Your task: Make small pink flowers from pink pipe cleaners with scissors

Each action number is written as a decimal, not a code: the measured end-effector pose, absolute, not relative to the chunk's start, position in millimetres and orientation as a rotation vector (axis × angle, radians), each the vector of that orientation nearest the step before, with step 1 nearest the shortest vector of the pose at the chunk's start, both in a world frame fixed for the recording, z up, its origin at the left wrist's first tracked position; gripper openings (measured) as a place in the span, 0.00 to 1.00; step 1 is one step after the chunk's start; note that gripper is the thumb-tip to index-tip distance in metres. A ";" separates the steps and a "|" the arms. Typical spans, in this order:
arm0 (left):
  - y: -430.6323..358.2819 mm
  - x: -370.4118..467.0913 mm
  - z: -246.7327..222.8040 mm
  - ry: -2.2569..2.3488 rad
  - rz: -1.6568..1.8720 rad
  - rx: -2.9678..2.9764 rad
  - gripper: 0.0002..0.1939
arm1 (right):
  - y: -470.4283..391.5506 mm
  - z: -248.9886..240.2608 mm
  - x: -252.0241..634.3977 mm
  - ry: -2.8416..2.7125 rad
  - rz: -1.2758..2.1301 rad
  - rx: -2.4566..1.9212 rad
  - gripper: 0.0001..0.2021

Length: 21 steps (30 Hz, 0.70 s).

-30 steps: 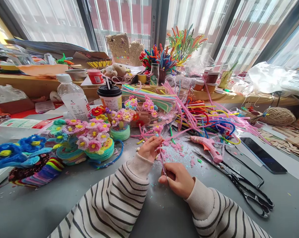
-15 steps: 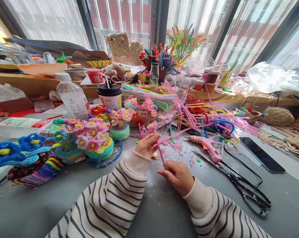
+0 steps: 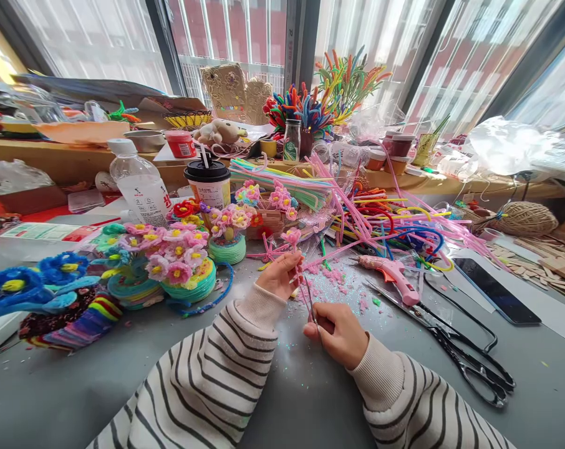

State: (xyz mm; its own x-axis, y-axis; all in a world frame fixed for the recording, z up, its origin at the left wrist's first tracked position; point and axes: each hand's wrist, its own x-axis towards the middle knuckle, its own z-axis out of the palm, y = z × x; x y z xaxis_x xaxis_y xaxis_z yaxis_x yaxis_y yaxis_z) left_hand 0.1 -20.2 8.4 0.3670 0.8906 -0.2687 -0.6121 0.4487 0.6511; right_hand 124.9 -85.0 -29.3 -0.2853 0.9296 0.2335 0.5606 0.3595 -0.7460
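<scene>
Between its fingertips my left hand pinches a small pink fuzzy flower, which stands just above the fingers. My right hand is closed around thin metal tweezers; their tips point up toward my left fingers, below the flower. Pink fluff and glitter lie on the grey table behind the hands. Pots of pink and yellow fuzzy flowers stand to the left of my left hand.
A pink glue gun, black-handled scissors and a phone lie at the right. Pipe cleaners are heaped behind. A lidded cup, a bottle and a blue flower pot stand at the left.
The pink flower has turned its face more toward the camera and shows more openly above my left fingers. The tweezers' arms look farther apart.
</scene>
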 end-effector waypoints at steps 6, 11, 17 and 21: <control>-22.2 1.2 5.6 0.628 0.924 0.508 0.08 | -85.4 -27.6 124.4 -2.015 0.784 -1.282 0.20; -24.7 4.0 4.1 0.623 0.929 0.490 0.07 | -84.9 -30.9 123.6 -2.024 0.755 -1.287 0.20; -25.5 4.2 3.2 0.624 0.985 0.477 0.05 | -81.8 -35.6 123.2 -1.946 0.770 -1.319 0.19; -24.4 4.8 2.6 0.628 1.010 0.474 0.04 | -82.1 -33.7 123.6 -1.898 0.820 -1.302 0.17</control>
